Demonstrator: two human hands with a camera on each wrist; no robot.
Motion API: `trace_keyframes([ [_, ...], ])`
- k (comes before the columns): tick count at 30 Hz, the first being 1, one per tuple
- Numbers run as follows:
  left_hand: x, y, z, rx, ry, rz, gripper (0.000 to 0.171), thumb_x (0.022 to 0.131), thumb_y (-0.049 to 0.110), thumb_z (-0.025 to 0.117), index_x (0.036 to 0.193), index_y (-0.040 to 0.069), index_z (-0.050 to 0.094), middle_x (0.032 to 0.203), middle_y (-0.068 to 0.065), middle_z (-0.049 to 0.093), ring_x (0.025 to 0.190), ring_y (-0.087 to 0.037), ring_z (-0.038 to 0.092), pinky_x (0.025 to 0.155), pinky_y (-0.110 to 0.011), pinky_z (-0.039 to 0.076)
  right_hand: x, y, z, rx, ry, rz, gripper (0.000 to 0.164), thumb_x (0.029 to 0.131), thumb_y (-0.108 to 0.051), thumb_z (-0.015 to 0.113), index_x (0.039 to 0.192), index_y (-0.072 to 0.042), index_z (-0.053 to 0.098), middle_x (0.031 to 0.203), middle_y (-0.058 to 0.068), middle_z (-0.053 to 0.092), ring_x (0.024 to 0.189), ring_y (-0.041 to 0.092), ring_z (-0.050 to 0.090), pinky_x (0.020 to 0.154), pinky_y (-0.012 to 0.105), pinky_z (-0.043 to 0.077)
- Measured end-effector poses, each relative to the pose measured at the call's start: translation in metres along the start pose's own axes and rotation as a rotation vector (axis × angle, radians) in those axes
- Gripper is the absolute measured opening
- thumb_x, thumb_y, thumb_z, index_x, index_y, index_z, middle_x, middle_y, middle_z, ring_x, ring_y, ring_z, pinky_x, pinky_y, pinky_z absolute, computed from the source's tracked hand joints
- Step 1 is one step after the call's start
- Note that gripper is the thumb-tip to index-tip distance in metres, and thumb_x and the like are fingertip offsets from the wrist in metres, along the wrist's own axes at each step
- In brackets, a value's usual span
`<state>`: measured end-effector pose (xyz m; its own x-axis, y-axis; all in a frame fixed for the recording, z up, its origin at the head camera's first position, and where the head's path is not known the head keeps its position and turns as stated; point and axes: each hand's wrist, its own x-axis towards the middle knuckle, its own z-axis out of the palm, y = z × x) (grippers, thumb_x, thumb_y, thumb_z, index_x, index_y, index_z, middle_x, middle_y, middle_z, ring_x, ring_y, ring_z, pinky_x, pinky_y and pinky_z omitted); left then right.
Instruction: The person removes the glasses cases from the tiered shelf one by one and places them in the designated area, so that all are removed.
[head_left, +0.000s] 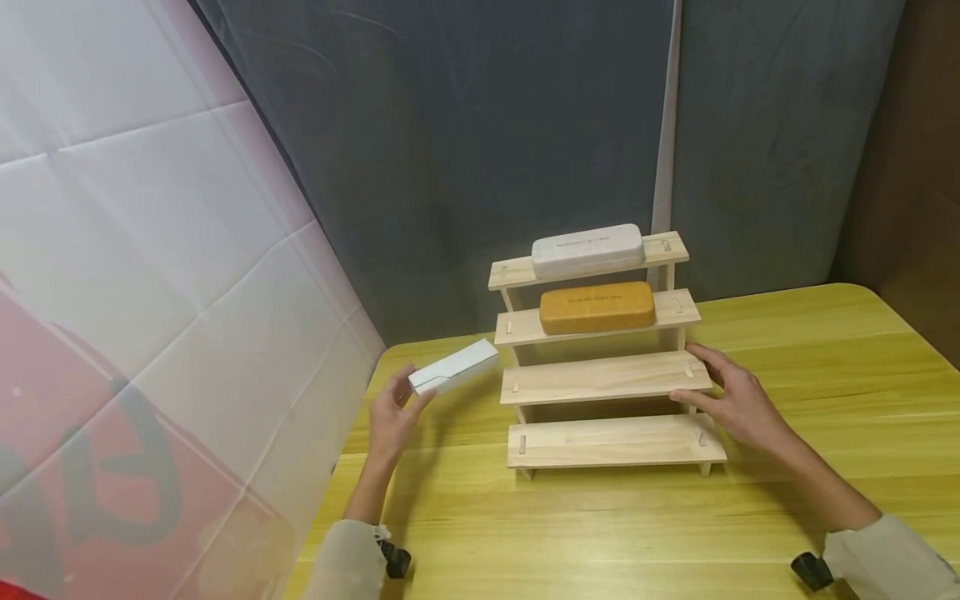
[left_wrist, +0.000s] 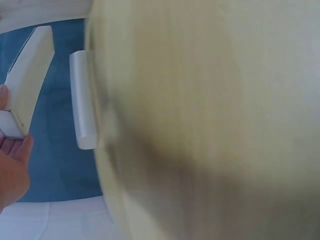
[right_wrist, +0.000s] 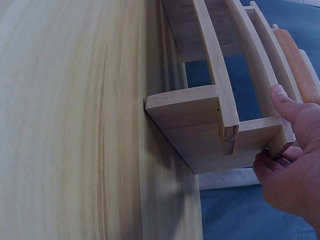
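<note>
My left hand (head_left: pixel 392 417) holds a slim white box (head_left: pixel 454 367) by its near end, thumb on one side and fingers on the other. The box is tilted, just left of a four-step wooden display rack (head_left: pixel 607 379). At the rack's right side my right hand (head_left: pixel 738 404) grips the end of the second shelf from the bottom. The right wrist view has the thumb on the shelf's edge and the fingers (right_wrist: pixel 272 162) curled under its end. A pale grey, rounded case (head_left: pixel 587 251) lies on the top shelf, an orange-brown case (head_left: pixel 597 308) one shelf lower.
The rack stands on a yellow wood-grain table (head_left: pixel 600 533). Dark grey curtain (head_left: pixel 465 150) hangs behind it, and a white printed sheet (head_left: pixel 150 225) slopes along the left. Near the table's edge in the left wrist view is a white, rounded, bar-like object (left_wrist: pixel 83 100).
</note>
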<state>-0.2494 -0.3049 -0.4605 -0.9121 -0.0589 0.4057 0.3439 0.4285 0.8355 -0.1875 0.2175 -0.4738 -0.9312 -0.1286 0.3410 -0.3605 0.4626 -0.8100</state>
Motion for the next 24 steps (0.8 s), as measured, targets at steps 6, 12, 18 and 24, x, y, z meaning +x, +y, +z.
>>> trace_keyframes([
  [6, -0.002, -0.021, 0.006, 0.166, -0.101, -0.074, 0.063, 0.09, 0.003, 0.084, 0.145, -0.011, 0.055, 0.146, -0.029, 0.059, 0.135, -0.044, 0.058, 0.114, -0.043, 0.047, 0.0, 0.0, 0.0, 0.007, 0.0, 0.002, 0.082, 0.096, -0.02, 0.082, 0.158, 0.009, 0.038, 0.16, 0.036, 0.038, 0.145, 0.058, 0.038, 0.102, -0.002, 0.029],
  [12, -0.005, -0.029, 0.007, 0.41, -0.162, -0.135, 0.065, 0.093, 0.009, 0.083, 0.149, -0.008, 0.053, 0.149, -0.029, 0.056, 0.133, -0.051, 0.057, 0.111, -0.058, 0.049, -0.001, 0.0, 0.0, 0.005, -0.001, 0.001, 0.081, 0.096, -0.02, 0.082, 0.159, 0.008, 0.038, 0.161, 0.035, 0.038, 0.145, 0.056, 0.039, 0.109, 0.005, 0.033],
  [18, -0.004, -0.029, 0.01, 0.518, -0.196, -0.144, 0.034, 0.089, 0.015, 0.088, 0.114, 0.001, 0.069, 0.089, -0.013, 0.07, 0.081, -0.03, 0.063, 0.074, -0.045, 0.053, -0.001, 0.0, 0.0, 0.003, 0.005, -0.003, 0.081, 0.096, -0.02, 0.082, 0.159, 0.008, 0.038, 0.161, 0.035, 0.038, 0.145, 0.057, 0.039, 0.102, -0.003, 0.028],
  [24, -0.004, -0.029, 0.012, 0.553, -0.21, -0.157, 0.027, 0.091, 0.019, 0.087, 0.099, 0.005, 0.065, 0.075, -0.001, 0.061, 0.07, -0.02, 0.054, 0.064, -0.035, 0.044, -0.001, 0.0, 0.0, -0.007, -0.003, 0.009, 0.082, 0.097, -0.022, 0.082, 0.159, 0.007, 0.038, 0.161, 0.034, 0.038, 0.146, 0.056, 0.039, 0.116, 0.021, 0.039],
])
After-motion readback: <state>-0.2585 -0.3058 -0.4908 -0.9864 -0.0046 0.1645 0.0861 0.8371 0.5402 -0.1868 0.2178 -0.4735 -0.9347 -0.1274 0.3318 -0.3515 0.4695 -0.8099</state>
